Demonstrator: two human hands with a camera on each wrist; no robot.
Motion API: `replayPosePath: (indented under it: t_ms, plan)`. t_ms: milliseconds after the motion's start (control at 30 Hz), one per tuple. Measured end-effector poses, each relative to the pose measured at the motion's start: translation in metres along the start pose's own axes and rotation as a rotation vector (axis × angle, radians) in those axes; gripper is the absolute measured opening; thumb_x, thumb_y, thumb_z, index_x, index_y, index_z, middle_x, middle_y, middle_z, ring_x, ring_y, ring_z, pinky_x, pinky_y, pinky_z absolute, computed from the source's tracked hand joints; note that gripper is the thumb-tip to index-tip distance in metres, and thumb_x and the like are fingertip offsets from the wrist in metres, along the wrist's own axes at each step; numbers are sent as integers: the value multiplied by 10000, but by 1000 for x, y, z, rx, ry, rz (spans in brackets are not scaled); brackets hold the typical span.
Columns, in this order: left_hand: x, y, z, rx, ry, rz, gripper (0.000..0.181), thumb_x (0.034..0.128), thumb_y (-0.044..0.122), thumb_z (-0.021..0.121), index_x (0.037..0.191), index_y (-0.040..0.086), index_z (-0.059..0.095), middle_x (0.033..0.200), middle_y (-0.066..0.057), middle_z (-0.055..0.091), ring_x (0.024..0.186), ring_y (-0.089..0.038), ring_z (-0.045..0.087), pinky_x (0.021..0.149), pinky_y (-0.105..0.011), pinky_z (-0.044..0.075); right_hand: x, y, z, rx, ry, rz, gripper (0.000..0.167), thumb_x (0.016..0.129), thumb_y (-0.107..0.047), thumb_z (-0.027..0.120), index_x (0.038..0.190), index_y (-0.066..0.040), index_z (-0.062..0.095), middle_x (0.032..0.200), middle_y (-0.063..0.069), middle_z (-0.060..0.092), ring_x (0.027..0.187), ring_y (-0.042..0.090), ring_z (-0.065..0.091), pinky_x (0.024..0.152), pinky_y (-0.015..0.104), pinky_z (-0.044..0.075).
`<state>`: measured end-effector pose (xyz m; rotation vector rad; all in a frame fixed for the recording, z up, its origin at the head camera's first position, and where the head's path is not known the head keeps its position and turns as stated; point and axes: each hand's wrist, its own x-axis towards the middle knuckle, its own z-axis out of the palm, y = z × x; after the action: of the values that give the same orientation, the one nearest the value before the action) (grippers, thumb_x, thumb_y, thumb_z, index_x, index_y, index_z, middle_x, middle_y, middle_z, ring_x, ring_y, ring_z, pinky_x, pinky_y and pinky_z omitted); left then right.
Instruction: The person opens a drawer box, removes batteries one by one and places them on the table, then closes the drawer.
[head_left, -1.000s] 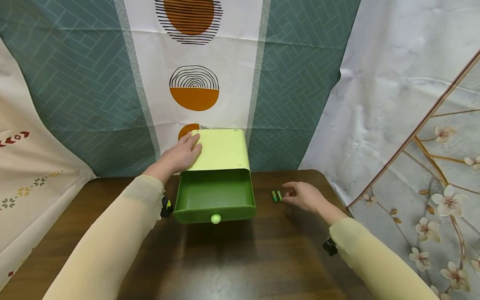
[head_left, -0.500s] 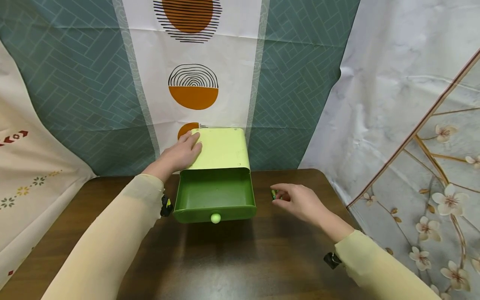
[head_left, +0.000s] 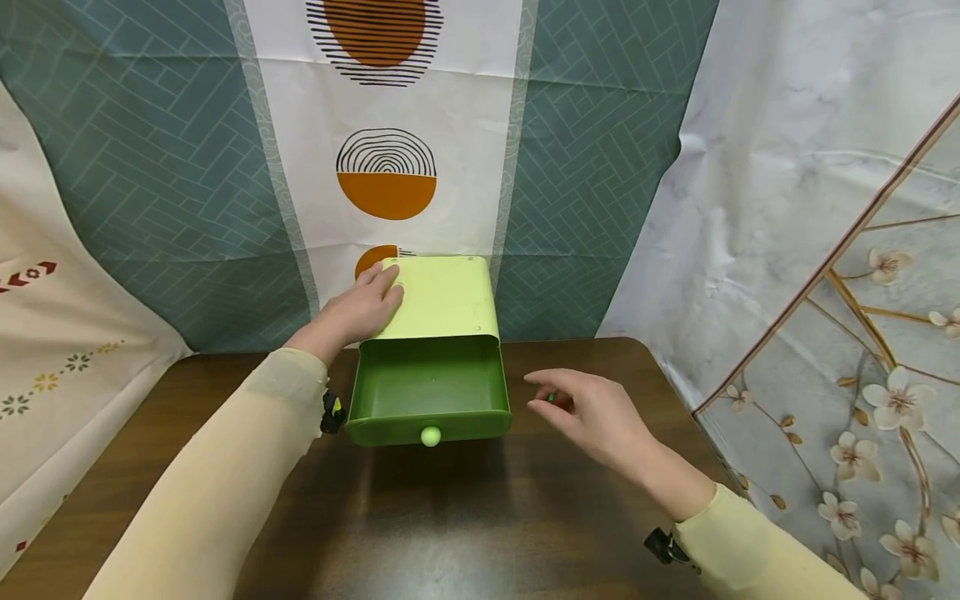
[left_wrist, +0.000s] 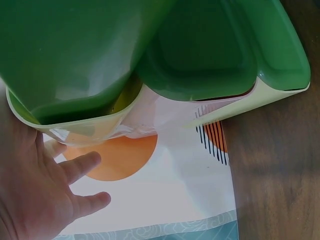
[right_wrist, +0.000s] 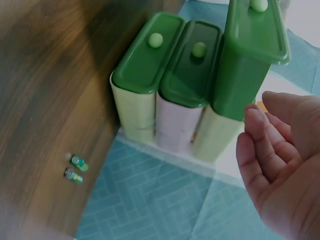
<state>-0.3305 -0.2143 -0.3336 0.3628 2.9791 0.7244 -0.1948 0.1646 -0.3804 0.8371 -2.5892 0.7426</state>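
A drawer unit stands at the back of the table, and its pale yellow-green top [head_left: 450,296] shows in the head view. Its top drawer [head_left: 472,425], green with a round knob [head_left: 431,436], is pulled out. My left hand [head_left: 356,310] rests on the left side of the unit's top, fingers spread. To the right of the drawer my right hand [head_left: 603,417] hovers with loosely bent fingers and nothing between them. Two small green batteries [right_wrist: 77,162] lie on the table in the right wrist view. The head view shows only a bit of green past the right fingers.
Two lower drawers, the middle drawer [right_wrist: 192,65] and bottom drawer [right_wrist: 147,55], are closed beneath the pulled-out one. A patterned cloth [head_left: 615,167] hangs behind the unit, and a floral cloth [head_left: 862,375] borders the right. The brown wooden table [head_left: 450,533] extends in front.
My right hand has moved left, toward the drawer, and now covers most of the batteries in the head view. The left hand stays on the unit's top.
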Motion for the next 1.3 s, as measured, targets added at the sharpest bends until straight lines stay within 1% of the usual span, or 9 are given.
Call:
replayPosePath:
  t_ms: [133, 300, 467, 633, 767, 867, 967, 1200, 1300]
  plan:
    - [0, 0, 0, 0, 3, 2, 713, 1191, 516, 193, 1800, 159, 96, 1851, -151, -45, 1695, -403, 37, 1273, -740, 170, -3, -7, 3, 14, 59, -49, 344, 959, -178, 900, 1291, -176, 814, 975, -159, 761, 792, -18, 685, 707, 303, 599]
    - [0, 0, 1, -2, 3, 3, 717, 1190, 523, 187, 1801, 160, 95, 1851, -149, -49, 1696, -402, 35, 1274, -739, 168, -7, -11, 7, 34, 137, -130, 349, 922, -139, 927, 1254, -156, 820, 977, -132, 771, 793, -4, 702, 699, 295, 618]
    - [0, 0, 0, -3, 0, -6, 718, 1187, 536, 186, 1803, 182, 83, 1853, -136, -62, 1695, -403, 34, 1271, -754, 145, -9, -18, 8, 25, 205, -211, 345, 893, -118, 945, 1213, -147, 821, 957, -130, 753, 778, -12, 692, 682, 246, 611]
    - [-1, 1, 0, -6, -8, -13, 717, 1187, 534, 192, 1804, 187, 78, 1853, -126, -74, 1698, -390, 21, 1275, -751, 137, -9, -28, 9, 53, 256, -313, 320, 880, -101, 950, 1169, -139, 817, 907, -129, 712, 727, -14, 645, 644, 177, 565]
    - [0, 1, 0, -4, -10, -17, 714, 1188, 532, 191, 1804, 189, 77, 1854, -119, -77, 1699, -385, 24, 1273, -753, 139, -8, -35, 14, 64, 289, -398, 280, 896, -115, 938, 1149, -121, 817, 878, -122, 703, 682, 13, 595, 630, 164, 518]
    - [0, 1, 0, 3, -11, -20, 714, 1187, 534, 189, 1804, 192, 74, 1854, -116, -79, 1699, -388, 28, 1267, -766, 129, -6, -39, 18, 51, 311, -449, 260, 902, -130, 935, 1134, -110, 818, 853, -112, 698, 660, 25, 570, 614, 160, 489]
    - [0, 1, 0, 4, -12, -19, 714, 1188, 534, 188, 1804, 193, 72, 1854, -117, -78, 1698, -390, 29, 1263, -773, 127, -4, -43, 23, 24, 326, -487, 249, 900, -138, 935, 1118, -110, 816, 846, -102, 706, 659, 29, 583, 596, 157, 479]
    - [1, 0, 1, -1, -6, -14, 713, 1189, 536, 188, 1804, 192, 80, 1854, -127, -63, 1697, -393, 37, 1260, -782, 115, -2, -53, 35, -84, 382, -592, 211, 931, -161, 916, 1115, -121, 823, 907, -77, 762, 698, 69, 675, 629, 236, 568]
    - [1, -1, 1, -4, -6, -13, 712, 1189, 533, 188, 1804, 190, 82, 1854, -129, -64, 1695, -400, 45, 1261, -780, 117, -1, -57, 41, -108, 387, -623, 223, 921, -167, 926, 1118, -128, 828, 938, -74, 778, 740, 78, 721, 658, 252, 589]
